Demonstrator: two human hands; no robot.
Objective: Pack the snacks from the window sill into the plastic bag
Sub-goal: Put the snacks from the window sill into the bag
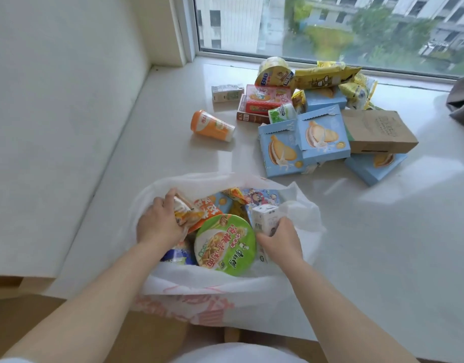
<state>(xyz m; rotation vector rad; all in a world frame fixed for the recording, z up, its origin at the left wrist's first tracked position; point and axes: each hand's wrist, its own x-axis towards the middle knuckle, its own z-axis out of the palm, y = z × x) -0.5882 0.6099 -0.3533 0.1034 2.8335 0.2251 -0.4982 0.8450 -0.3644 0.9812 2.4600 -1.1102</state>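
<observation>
Plastic bag (225,284) open at the sill's (382,244) near edge, red print unreadable. My left hand (157,226) grips an orange packet (186,213) inside it; my right hand (280,239) pinches a small white carton (265,218). Green noodle bowl (225,244) between them, Chinese lettering. Farther back: blue biscuit boxes (322,137), cup reading "BIG" (274,73).

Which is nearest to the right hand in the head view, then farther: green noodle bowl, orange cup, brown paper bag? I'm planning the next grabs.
From the right hand:
1. Green noodle bowl, beside it in the plastic bag.
2. Orange cup, on the sill, up-left.
3. Brown paper bag, far right.
</observation>
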